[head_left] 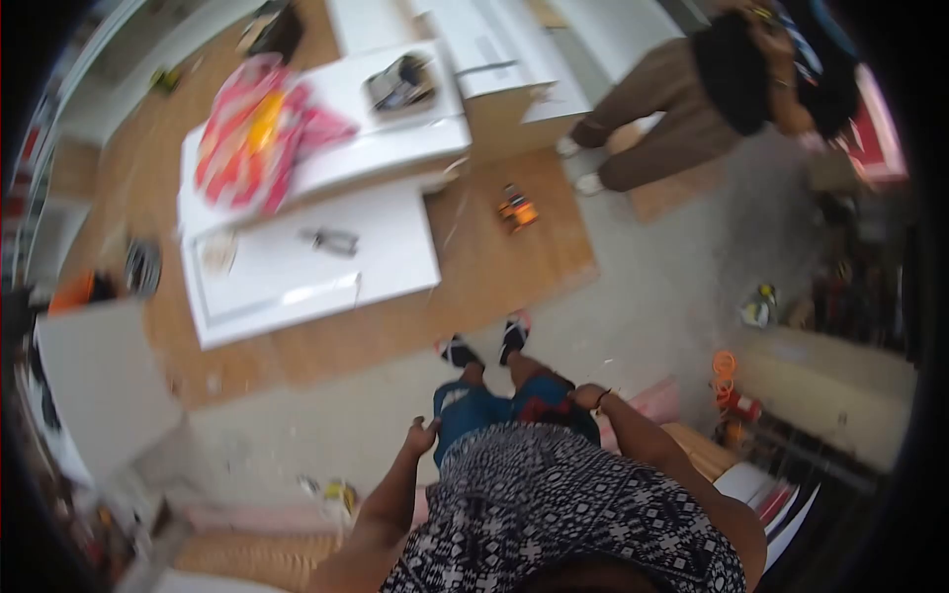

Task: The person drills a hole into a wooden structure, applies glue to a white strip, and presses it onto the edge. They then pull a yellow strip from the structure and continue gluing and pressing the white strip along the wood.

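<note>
Pink bag (259,136) lies on white panel (334,105), contents unclear.

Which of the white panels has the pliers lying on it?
The near panel, closest to the dark shoes, has the pliers; the panel behind bears a pink bag.

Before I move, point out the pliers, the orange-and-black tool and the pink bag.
Pliers (326,238): head view, where the handles meet the head.
Orange-and-black tool (517,210): head view, middle of its body.
Pink bag (263,127): head view, its yellow patch.
</note>
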Motion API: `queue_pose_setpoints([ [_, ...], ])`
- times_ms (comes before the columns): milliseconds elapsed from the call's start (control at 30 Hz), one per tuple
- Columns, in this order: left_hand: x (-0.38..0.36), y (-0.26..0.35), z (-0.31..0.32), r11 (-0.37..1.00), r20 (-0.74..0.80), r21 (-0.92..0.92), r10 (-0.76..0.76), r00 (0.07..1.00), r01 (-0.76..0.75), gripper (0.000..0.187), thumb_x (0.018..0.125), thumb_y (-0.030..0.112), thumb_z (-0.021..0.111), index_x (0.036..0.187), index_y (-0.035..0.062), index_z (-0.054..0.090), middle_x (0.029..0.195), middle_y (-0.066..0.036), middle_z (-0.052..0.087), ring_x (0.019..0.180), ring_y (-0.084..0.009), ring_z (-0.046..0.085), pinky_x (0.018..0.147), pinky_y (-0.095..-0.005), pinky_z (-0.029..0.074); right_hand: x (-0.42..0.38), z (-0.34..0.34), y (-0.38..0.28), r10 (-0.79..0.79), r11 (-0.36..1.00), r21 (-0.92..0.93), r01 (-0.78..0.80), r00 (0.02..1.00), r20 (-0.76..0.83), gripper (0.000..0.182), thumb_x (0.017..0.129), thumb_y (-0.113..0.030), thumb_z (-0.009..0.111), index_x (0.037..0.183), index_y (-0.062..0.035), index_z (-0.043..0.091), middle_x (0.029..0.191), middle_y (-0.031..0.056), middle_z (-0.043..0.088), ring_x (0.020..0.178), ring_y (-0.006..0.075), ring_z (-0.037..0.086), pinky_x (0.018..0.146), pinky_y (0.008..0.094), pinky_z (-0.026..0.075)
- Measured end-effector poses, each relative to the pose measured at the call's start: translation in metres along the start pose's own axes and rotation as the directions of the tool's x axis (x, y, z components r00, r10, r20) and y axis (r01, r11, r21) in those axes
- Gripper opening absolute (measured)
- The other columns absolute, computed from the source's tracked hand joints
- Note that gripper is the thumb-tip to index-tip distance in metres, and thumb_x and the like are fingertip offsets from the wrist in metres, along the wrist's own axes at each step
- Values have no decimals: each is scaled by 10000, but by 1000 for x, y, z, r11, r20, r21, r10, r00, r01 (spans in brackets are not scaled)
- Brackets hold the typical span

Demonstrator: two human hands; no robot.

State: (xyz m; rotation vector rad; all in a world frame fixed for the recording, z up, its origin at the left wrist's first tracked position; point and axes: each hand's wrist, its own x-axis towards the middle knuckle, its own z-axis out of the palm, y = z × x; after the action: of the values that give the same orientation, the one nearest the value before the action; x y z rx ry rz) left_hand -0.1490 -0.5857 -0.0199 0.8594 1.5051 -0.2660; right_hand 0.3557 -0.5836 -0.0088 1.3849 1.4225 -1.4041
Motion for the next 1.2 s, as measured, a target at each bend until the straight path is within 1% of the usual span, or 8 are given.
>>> queue_pose_setpoints([
  [33, 3, -6, 3, 978, 305, -87, -154, 940, 189, 793, 966, 588, 535, 1409, -67, 475, 1392, -276, 564, 1272, -411, 549, 1073, -486, 436, -22, -37, -25, 64, 996, 60, -67, 996, 57, 523, 1011, -456, 450, 1177, -23, 693, 1153, 219, 704, 1086, 359, 676, 970, 449, 512],
  [167, -34, 6, 16, 822, 308, -442, -237, 921, 359, 642, 953, 603, 527, 1277, 66, 663, 1238, -189, 691, 1142, -310, 654, 994, -369, 495, -1, -124, -29, 25, 947, 319, 39, 981, -193, 410, 926, -415, 638, 1092, -49, 716, 1007, 159, 738, 938, 288, 716, 820, 382, 569],
  [200, 17, -25, 7, 976, 320, 56, 184, 930, -212, 564, 916, 556, 570, 1217, 97, 700, 1246, -179, 689, 1148, -308, 650, 973, -372, 509, 9, -142, -34, -10, 931, 338, 139, 934, -358, 372, 914, -382, 643, 1060, -49, 718, 964, 163, 735, 912, 301, 714, 801, 392, 559],
  [233, 41, -55, 1, 552, 514, 469, 464, 721, -689, 487, 879, 509, 612, 1157, 128, 737, 1254, -168, 687, 1153, -307, 645, 952, -376, 524, -1, -163, -67, 37, 916, 354, 189, 838, -544, 335, 904, -352, 625, 997, -45, 721, 899, 189, 721, 887, 334, 707, 784, 425, 542],
  [300, -16, 21, -28, 936, 238, 295, 121, 964, -190, 356, 827, 369, 622, 1049, 135, 773, 1194, -156, 711, 1104, -331, 660, 929, -391, 540, -25, -199, -108, -123, 962, 108, 250, 754, -645, 342, 900, -336, 598, 1018, -38, 718, 941, 218, 712, 906, 335, 707, 799, 450, 531],
  [367, 1, 17, -24, 873, 98, 403, 256, 962, -273, 332, 840, 346, 590, 943, 99, 786, 1071, -167, 743, 1021, -371, 683, 906, -406, 547, -21, -224, -130, -178, 972, 27, 233, 809, -560, 408, 902, -366, 627, 1119, -33, 718, 1002, 201, 730, 955, 329, 705, 859, 421, 538],
  [567, -62, 87, -35, 965, -405, -176, 110, 908, -195, 210, 856, 238, 674, 954, 78, 770, 929, -133, 764, 868, -251, 733, 828, -367, 566, -1, -239, -128, -218, 968, -2, 250, 840, -496, 411, 861, -353, 595, 1120, -72, 747, 1160, 192, 711, 1074, 367, 677, 974, 406, 519],
  [1200, -112, 46, 19, 980, -503, -182, -24, 864, -79, 233, 897, 241, 666, 962, 23, 716, 890, -130, 746, 826, -250, 709, 793, -365, 554, 36, -214, -14, -120, 986, 51, 156, 896, -428, 393, 822, -376, 603, 982, -51, 754, 1069, 239, 712, 1020, 386, 687, 898, 446, 534],
])
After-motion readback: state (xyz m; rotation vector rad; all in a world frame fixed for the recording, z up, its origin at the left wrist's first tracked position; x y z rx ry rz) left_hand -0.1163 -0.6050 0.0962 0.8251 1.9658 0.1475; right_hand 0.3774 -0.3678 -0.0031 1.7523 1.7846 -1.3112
